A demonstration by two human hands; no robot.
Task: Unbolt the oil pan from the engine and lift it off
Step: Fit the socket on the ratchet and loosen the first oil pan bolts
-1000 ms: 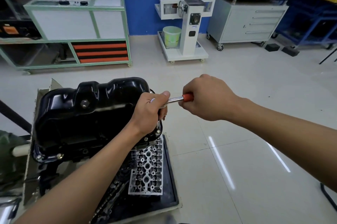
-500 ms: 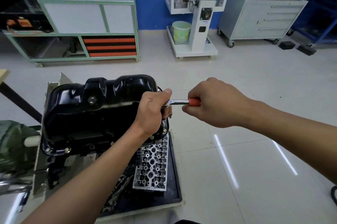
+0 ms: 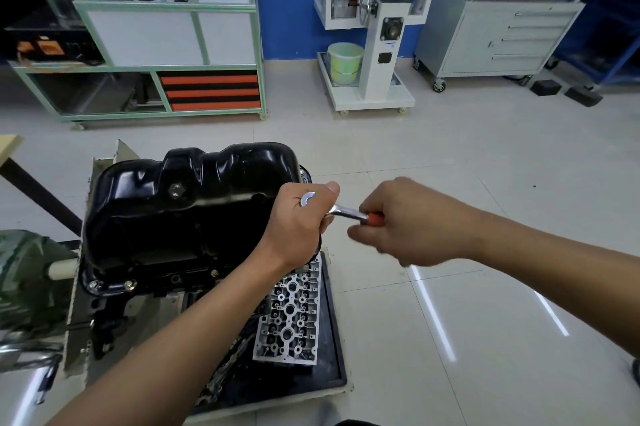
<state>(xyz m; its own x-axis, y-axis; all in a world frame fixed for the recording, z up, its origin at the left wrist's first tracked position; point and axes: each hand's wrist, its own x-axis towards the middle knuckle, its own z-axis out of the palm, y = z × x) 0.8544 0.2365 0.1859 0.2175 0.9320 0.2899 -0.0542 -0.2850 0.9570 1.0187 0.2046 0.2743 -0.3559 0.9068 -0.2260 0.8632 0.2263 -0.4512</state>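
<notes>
The oil pan (image 3: pixel 194 204) sits on the engine (image 3: pixel 110 318) at 9 o'clock of the hands, with bolts (image 3: pixel 129 284) in its near flange (lifting seems far off), while the left hand (image 3: pixel 298 221) holds the head of the ratchet (image 3: pixel 348 211) and the right hand (image 3: pixel 408 221) grips its handle.

Glossy black oil pan (image 3: pixel 194 204), upturned atop the engine (image 3: pixel 149 282), flange bolts along its near edge
</notes>
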